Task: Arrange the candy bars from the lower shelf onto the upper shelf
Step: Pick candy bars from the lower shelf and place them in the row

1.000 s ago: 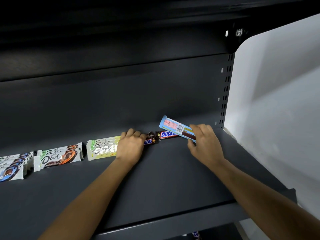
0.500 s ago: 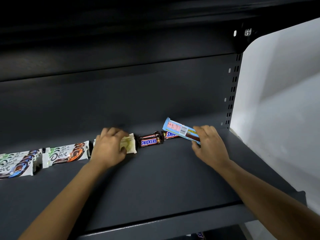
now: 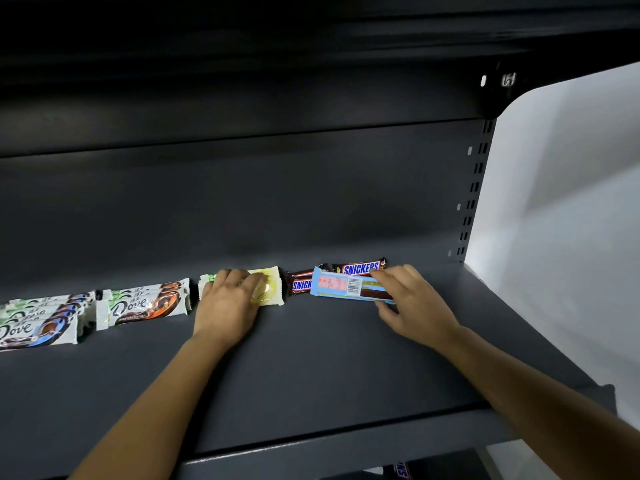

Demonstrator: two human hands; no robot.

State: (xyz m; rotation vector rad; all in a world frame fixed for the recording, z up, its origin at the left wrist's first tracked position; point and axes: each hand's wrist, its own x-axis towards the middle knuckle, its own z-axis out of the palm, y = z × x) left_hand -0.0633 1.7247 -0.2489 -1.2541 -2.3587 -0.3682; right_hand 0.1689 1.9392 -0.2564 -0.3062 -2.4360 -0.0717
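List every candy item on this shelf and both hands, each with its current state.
left hand, rests on the yellow bars.
yellow bars, lying flat, partly under that hand.
right hand, pinches the light blue bar's right end.
light blue bar, held barcode side up, overlapping the Snickers bars.
Snickers bars, lying label up on the shelf.
orange Dove bars, stacked, no hand on them.
blue Dove bars, stacked, no hand on them.

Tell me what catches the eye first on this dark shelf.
Two bare hands reach onto the shelf: the right hand pinches a light-blue bar in front of the Snickers bars, right of centre. The left hand rests on a yellow-green pack just to their left, and white Dove bars run in a bright row toward the left edge.
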